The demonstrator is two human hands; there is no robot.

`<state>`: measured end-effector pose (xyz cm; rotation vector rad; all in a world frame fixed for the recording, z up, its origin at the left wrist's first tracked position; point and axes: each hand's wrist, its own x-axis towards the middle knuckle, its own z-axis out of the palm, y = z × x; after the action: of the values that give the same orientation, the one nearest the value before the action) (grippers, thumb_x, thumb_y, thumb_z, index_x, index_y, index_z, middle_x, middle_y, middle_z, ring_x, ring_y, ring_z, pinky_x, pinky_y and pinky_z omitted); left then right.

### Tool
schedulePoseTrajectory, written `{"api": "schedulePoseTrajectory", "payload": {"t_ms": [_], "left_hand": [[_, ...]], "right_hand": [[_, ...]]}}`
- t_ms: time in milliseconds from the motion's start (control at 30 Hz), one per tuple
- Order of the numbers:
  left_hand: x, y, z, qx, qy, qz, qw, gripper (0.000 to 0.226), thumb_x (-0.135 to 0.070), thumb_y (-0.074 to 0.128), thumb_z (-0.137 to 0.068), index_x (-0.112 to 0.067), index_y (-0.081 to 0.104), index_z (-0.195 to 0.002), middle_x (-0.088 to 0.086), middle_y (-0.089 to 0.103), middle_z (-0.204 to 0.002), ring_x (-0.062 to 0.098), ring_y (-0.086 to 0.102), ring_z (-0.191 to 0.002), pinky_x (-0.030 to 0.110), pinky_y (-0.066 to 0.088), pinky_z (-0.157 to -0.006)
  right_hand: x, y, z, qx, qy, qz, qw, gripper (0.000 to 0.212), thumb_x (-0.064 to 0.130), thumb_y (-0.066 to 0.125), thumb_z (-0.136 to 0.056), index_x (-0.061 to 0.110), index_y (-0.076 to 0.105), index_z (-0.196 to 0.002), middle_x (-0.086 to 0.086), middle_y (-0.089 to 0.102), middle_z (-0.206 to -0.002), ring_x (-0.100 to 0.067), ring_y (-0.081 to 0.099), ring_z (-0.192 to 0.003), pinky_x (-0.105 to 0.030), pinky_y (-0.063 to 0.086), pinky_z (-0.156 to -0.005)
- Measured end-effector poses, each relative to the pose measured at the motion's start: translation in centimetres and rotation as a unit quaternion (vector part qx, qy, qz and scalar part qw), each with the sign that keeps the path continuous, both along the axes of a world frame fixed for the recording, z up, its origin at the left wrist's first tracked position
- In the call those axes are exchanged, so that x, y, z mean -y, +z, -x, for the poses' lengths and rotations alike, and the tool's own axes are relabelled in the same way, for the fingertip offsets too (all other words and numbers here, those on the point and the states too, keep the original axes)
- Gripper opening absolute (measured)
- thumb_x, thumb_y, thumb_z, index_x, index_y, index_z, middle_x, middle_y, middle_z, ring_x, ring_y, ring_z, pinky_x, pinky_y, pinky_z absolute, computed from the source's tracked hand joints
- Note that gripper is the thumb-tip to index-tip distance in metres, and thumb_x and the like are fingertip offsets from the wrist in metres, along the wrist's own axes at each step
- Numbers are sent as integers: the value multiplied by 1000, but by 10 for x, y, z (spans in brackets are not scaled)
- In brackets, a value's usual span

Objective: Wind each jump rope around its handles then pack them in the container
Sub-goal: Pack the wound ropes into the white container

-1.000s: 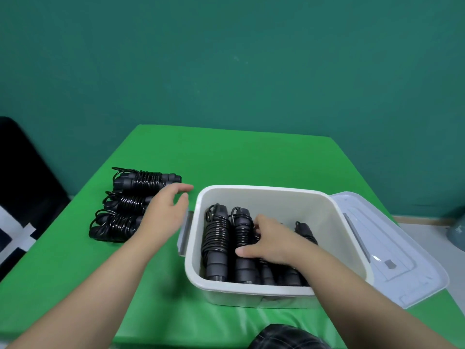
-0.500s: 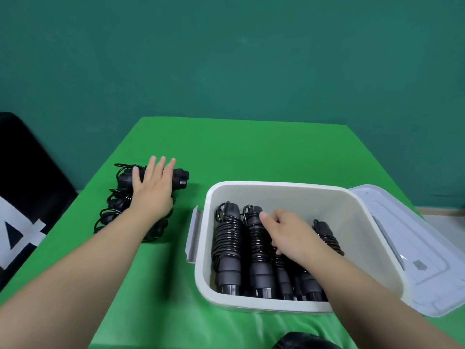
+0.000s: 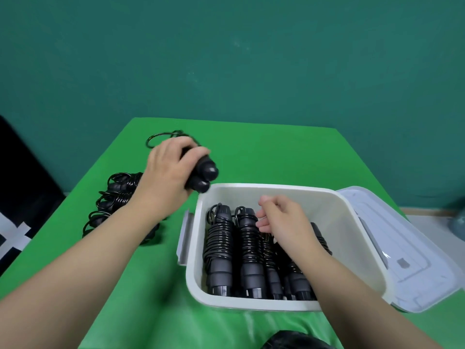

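My left hand grips a wound black jump rope lifted off the table, just left of the white container's far left corner; the handle ends poke out toward the box and a cord loop sticks out behind the hand. Several wound black ropes lie side by side inside the container. My right hand hovers over them inside the box with fingers loosely curled, holding nothing. Two more wound ropes lie on the green table to the left, partly hidden by my left forearm.
The container's translucent lid lies against its right side. A grey latch flap hangs on the box's left wall. The green table ends at a teal wall behind. A dark object sits at the bottom edge.
My left hand closed round the farthest rope of the pile and lifted it toward the container. My right hand rose slightly off the packed ropes.
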<state>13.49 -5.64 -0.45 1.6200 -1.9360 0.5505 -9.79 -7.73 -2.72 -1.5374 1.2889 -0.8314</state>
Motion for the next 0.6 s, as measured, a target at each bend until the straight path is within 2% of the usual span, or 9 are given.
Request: {"api": "schedulePoseTrajectory", "payload": {"t_ms": [67, 133, 233, 267, 333, 400, 500, 533, 600], "left_hand": [[-6, 19, 23, 20, -91, 31, 995, 59, -9, 68, -66, -22, 48, -120, 4, 41, -118, 27, 39, -111, 44, 33, -94], [-13, 29, 46, 43, -156, 27, 987, 55, -11, 61, -70, -24, 48, -121, 1, 40, -119, 26, 41, -113, 41, 34, -93], [-23, 31, 74, 77, -217, -19, 973, 53, -10, 46, -74, -28, 45, -124, -1, 39, -122, 24, 40, -116, 39, 34, -94], [-26, 29, 81, 87, -231, -35, 969, 54, -11, 39, -74, -29, 44, -125, -1, 39, -123, 23, 40, -117, 38, 34, -94], [-30, 25, 92, 102, -252, -59, 961, 54, -11, 32, -76, -32, 44, -124, -1, 39, -124, 24, 40, -117, 38, 38, -95], [-33, 20, 100, 102, -256, -76, 958, 51, -14, 31, -81, -35, 43, -125, -1, 37, -125, 24, 40, -118, 37, 38, -96], [-36, 16, 104, 10, -215, -95, 972, 50, -10, 42, -77, -23, 37, -125, 2, 33, -120, 21, 38, -113, 36, 43, -93], [-35, 16, 104, -13, -185, -99, 978, 50, -10, 52, -76, -18, 34, -122, 3, 32, -118, 20, 36, -111, 38, 47, -91], [-33, 18, 107, -23, -122, -149, 981, 52, -21, 65, -80, -16, 32, -121, 3, 33, -121, 17, 34, -112, 41, 46, -92]], "right_hand": [[0, 7, 2, 78, 5, -55, 995, 30, 36, 39, -101, 16, 59, -93, -5, 67, -86, -18, 66, -71, -31, 56, -70], [-1, 10, 3, 128, 28, -123, 984, 42, 45, 31, -101, 14, 59, -105, -11, 70, -96, -27, 69, -76, -35, 57, -71], [-6, 14, 2, 162, 28, -119, 979, 54, 63, 35, -94, 21, 61, -116, -10, 70, -110, -28, 69, -96, -49, 52, -91], [-6, 15, 4, 189, 23, -108, 976, 58, 66, 39, -90, 21, 62, -117, -8, 69, -113, -24, 66, -105, -49, 49, -98], [-9, 22, 12, 244, 32, -122, 962, 57, 58, 42, -93, 12, 64, -118, -10, 68, -116, -21, 63, -112, -42, 47, -100], [-9, 24, 20, 258, 48, -132, 956, 54, 50, 47, -89, 6, 64, -116, -14, 68, -115, -22, 64, -109, -39, 48, -98], [-10, 25, 32, 292, 17, -148, 945, 45, 38, 57, -87, 3, 63, -115, -19, 67, -115, -29, 64, -106, -43, 48, -99], [-10, 25, 36, 290, 3, -156, 944, 37, 33, 55, -90, 4, 63, -112, -20, 67, -113, -28, 66, -100, -42, 51, -94], [-10, 27, 45, 264, -6, -171, 949, 25, 24, 46, -96, 7, 62, -106, -16, 69, -98, -23, 67, -82, -33, 57, -73]]}}
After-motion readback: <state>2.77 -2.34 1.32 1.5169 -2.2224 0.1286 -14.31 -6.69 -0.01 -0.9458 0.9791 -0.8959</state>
